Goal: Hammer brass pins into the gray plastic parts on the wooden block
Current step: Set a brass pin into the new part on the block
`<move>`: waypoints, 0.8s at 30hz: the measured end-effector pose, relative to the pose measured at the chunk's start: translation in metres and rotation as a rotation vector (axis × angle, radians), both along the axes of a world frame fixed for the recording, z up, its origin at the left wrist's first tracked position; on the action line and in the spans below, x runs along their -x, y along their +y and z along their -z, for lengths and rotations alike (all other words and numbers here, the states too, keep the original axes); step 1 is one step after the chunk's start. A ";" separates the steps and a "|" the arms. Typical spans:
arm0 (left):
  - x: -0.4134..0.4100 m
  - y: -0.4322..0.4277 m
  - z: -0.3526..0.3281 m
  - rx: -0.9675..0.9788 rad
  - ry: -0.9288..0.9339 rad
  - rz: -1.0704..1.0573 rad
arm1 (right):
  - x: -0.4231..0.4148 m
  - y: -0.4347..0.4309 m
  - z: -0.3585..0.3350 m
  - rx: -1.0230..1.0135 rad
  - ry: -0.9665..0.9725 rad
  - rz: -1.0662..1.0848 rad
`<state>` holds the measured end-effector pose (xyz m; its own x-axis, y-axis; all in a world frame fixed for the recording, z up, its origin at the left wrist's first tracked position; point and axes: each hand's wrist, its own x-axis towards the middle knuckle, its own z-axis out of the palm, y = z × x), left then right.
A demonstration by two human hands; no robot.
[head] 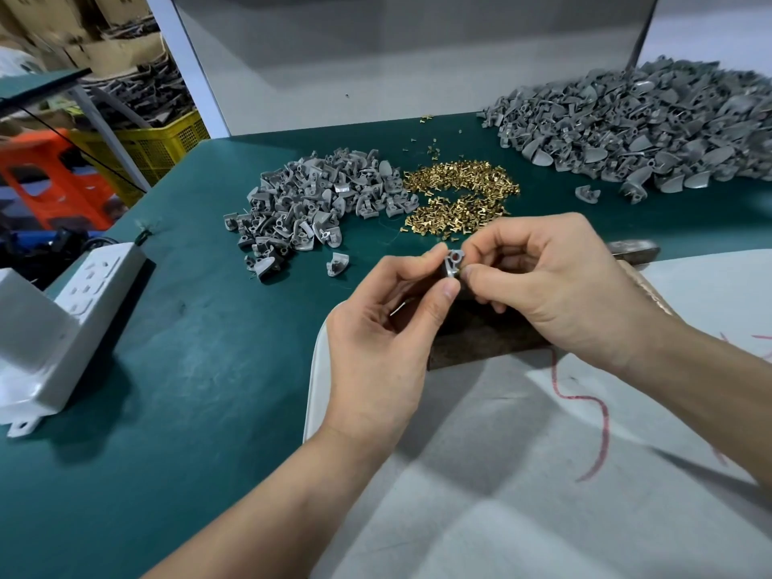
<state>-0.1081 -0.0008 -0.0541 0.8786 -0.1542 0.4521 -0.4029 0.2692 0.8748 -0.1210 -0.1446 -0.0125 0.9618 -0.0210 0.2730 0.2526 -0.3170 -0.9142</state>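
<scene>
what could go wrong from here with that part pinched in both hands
The gray part is held only at the fingertips of the left hand and right hand, above the wooden block; it could slip and drop. The brass pins lie loose just beyond the hands, so a reach for one might scatter them.

You are at a factory assembly bench. A green work mat covers the table. A large heap of gray plastic parts rises at 2 o'clock, a smaller heap at 11, and loose brass pins lie between them. At 10 o'clock stand a yellow crate and cardboard boxes. A power strip lies at 9.
</scene>
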 end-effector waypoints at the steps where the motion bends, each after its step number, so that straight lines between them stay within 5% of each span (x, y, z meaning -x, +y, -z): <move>1: 0.000 0.000 0.000 0.000 -0.001 0.000 | 0.000 0.000 0.000 0.002 0.002 -0.004; 24: 0.000 0.000 0.001 0.016 0.034 -0.032 | 0.000 0.001 -0.005 -0.085 0.027 -0.006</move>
<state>-0.1083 -0.0012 -0.0552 0.8978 -0.1191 0.4240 -0.3815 0.2707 0.8839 -0.1206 -0.1435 -0.0078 0.9690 -0.0376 0.2444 0.2290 -0.2364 -0.9443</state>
